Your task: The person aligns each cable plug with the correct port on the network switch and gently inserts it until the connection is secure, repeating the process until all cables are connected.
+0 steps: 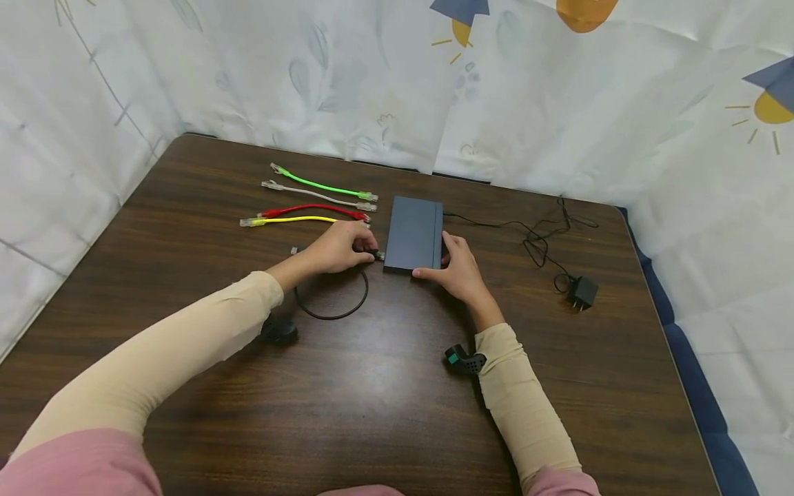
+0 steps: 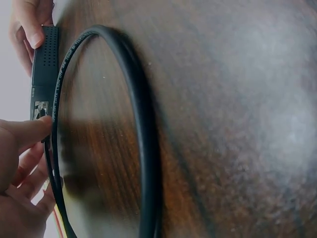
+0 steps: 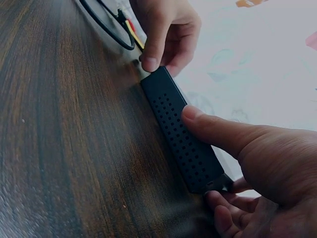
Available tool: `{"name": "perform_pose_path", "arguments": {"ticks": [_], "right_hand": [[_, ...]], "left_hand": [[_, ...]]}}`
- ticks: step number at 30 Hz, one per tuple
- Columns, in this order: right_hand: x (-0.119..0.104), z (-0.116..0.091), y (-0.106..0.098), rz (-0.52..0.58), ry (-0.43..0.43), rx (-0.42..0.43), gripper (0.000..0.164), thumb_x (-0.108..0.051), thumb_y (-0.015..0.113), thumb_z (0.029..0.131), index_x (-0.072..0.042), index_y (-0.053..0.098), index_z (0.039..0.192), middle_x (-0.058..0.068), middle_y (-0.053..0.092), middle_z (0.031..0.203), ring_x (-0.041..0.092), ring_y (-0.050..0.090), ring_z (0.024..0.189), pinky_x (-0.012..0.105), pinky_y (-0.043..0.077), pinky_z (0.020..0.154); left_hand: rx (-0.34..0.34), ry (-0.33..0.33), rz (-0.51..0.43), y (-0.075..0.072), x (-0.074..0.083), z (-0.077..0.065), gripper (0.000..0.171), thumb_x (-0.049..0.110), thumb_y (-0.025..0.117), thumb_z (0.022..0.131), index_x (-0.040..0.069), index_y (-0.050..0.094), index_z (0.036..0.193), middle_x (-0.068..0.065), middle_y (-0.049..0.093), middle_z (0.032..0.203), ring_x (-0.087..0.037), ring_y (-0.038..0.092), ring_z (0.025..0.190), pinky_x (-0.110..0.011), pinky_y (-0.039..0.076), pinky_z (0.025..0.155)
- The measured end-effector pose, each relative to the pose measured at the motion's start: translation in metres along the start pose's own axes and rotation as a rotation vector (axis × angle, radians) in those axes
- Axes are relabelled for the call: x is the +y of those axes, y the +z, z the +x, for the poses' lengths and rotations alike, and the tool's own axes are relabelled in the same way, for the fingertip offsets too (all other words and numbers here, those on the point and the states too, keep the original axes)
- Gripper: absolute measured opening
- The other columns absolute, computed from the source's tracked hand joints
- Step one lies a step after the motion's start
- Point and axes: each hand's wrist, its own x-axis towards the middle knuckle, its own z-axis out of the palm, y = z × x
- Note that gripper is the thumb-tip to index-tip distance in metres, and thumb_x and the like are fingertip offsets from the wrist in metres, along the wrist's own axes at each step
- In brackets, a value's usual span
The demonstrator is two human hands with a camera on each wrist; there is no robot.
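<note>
A flat dark blue-grey network switch (image 1: 411, 231) lies on the table, its vented black side (image 3: 173, 129) showing in the right wrist view. My left hand (image 1: 340, 248) pinches one end of a black Ethernet cable (image 2: 143, 134) between thumb and fingers, at the switch's left side. The clear plug (image 1: 381, 255) touches the port area; how deep it sits I cannot tell. The rest of that cable loops over the table toward me, its other plug (image 1: 296, 250) left of the hand. With thumb on the near side and fingers at the right side, my right hand (image 1: 459, 272) grips the switch's near right corner.
Short green (image 1: 322, 184), white (image 1: 319, 195), red (image 1: 310, 207) and yellow (image 1: 291, 219) Ethernet cables lie behind my left hand. A thin black power cord (image 1: 484, 223) runs from the switch's right side to an adapter (image 1: 583, 293). Patterned white curtain (image 1: 397, 83) hangs behind the table.
</note>
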Motion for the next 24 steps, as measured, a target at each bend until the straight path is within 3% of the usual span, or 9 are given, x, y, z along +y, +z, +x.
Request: {"name": "perform_pose_path", "arguments": {"ticks": [11,24], "right_hand": [[0.0009,0.0006,0.0003,-0.002,0.003,0.004,0.105,-0.046,0.077,0.079,-0.011,0.016,0.156,0.012,0.027,0.152,0.027,0.047,0.107,0.039,0.044,0.083],[0.0031,0.0016,0.0011,-0.004,0.005,0.005,0.105,-0.047,0.077,0.079,-0.013,0.016,0.156,0.011,0.027,0.153,0.027,0.048,0.108,0.039,0.045,0.084]], "left_hand": [[-0.014,0.044,-0.023,-0.0006,-0.0035,-0.0014,0.012,0.012,0.077,0.082,0.008,0.072,0.092,-0.006,0.066,0.093,-0.019,0.061,0.081,-0.034,0.051,0.075],[0.029,0.037,-0.023,0.0014,-0.0017,-0.0005,0.012,0.011,0.076,0.083,0.007,0.072,0.093,-0.007,0.067,0.093,-0.02,0.06,0.082,-0.035,0.05,0.076]]}}
